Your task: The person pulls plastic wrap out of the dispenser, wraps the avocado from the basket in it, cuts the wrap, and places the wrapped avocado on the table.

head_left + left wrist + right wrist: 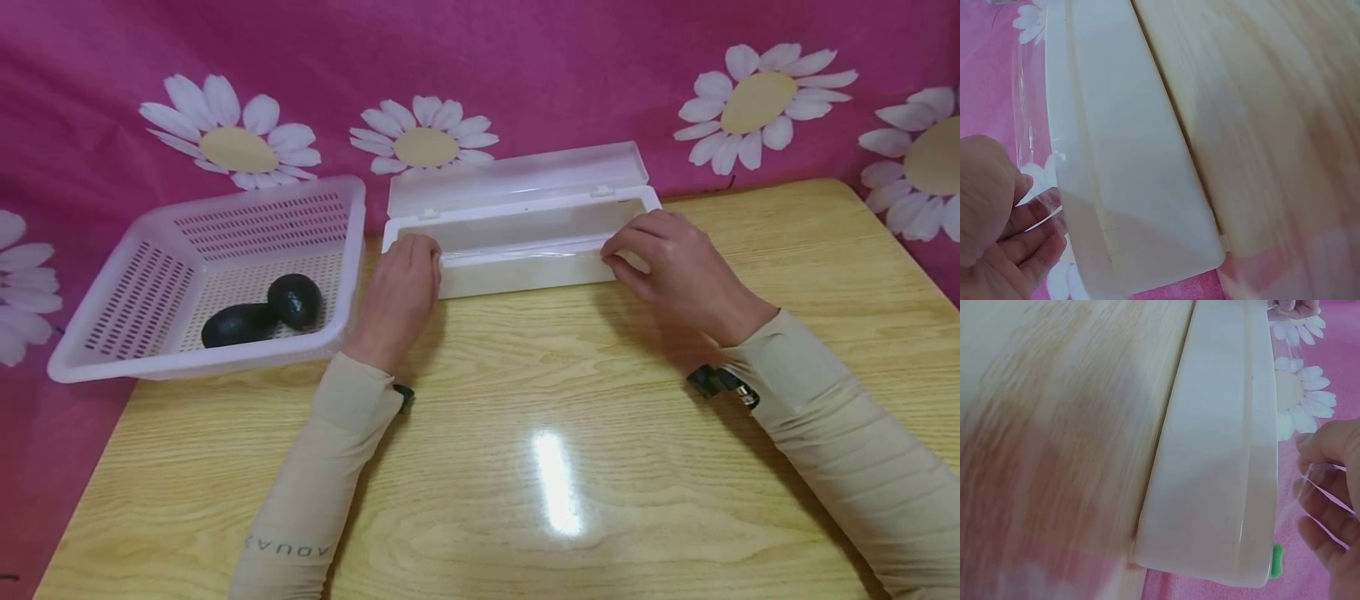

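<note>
A long white cling film dispenser box (pixel 517 275) lies on the table with its lid (pixel 517 179) tipped back. Clear cling film (pixel 525 252) stretches along its front opening. At the box's left end, my left hand (pixel 402 283) pinches one edge of the film; the left wrist view shows the crumpled film (pixel 1050 203) at the fingertips. My right hand (pixel 678 267) pinches the film's other end near the right side, with the film (pixel 1307 478) between thumb and fingers in the right wrist view. The film roll cannot be made out.
Left of the box stands a white perforated plastic basket (pixel 206 362) holding two dark avocados, one avocado (pixel 295 301) against the other (pixel 238 325). Behind the wooden table (pixel 480 500) hangs a pink flowered cloth (pixel 540 67). A small green piece (pixel 1277 560) shows at the box's end.
</note>
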Available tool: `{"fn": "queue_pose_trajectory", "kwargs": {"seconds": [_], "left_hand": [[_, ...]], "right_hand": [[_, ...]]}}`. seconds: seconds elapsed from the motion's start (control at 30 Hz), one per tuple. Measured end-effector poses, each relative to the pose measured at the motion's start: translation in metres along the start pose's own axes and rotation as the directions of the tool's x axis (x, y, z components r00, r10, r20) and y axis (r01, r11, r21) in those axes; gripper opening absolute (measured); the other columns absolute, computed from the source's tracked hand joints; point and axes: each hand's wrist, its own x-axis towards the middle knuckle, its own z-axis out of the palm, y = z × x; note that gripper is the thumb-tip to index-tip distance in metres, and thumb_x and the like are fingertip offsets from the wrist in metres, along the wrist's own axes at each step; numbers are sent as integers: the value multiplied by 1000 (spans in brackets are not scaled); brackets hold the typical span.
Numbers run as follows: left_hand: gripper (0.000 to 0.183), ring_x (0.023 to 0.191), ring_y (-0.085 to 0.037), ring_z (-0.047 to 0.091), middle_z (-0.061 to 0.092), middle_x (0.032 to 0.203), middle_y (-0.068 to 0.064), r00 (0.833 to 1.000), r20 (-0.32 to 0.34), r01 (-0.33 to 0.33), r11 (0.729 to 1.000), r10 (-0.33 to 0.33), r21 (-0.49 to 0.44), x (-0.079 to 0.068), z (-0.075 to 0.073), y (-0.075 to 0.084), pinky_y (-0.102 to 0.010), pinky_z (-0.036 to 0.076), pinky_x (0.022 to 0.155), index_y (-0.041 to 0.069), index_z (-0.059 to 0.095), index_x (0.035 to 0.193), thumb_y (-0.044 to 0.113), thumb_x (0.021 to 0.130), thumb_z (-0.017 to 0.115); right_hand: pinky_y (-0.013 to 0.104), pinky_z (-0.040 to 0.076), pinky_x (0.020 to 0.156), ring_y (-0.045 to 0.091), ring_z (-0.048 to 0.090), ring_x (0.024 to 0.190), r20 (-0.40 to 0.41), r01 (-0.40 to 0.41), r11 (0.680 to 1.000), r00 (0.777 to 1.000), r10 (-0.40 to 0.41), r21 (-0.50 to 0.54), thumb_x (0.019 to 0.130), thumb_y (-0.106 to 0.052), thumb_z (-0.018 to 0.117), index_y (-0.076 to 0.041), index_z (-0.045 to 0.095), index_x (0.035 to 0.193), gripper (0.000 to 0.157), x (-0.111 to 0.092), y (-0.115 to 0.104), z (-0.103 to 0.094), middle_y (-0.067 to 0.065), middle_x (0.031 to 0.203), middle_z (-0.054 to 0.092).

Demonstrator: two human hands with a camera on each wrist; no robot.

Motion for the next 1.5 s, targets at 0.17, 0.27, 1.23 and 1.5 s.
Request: {"fn": "queue_pose_trajectory", "kwargs": {"seconds": [0.17,0.27,1.23,1.5], "left_hand": [[18,100,-40,61,62,107,-22,1000,-1,12,1000,-12,-6,0,-3,2,-50,50,94,-5,53,114,7,109,41],[17,96,-40,62,63,105,-21,1000,-5,29,1000,-29,2,0,-6,3,-50,51,92,-3,53,114,8,109,41],[19,99,-39,63,65,104,-20,994,-102,39,999,-36,20,-9,-16,2,-46,56,89,0,72,106,-8,95,59],[18,100,-36,63,65,107,-19,994,-61,98,993,-94,72,-9,-21,4,-43,59,92,0,71,112,-3,97,61]], "right_hand": [[49,58,85,33,65,95,-24,9,1000,1000,-9,24,84,6,78,0,73,97,16,0,-1,-1,15,97,71],[50,59,86,32,66,96,-31,4,999,1000,-3,35,85,9,76,1,73,99,16,0,-1,-1,16,100,71],[46,61,70,31,72,78,-104,-19,1000,994,17,-24,84,9,77,0,74,101,20,-1,2,-8,17,91,77],[46,60,65,31,71,73,-150,-15,999,989,11,-28,83,10,77,0,74,98,18,-3,3,-10,16,86,77]]}}
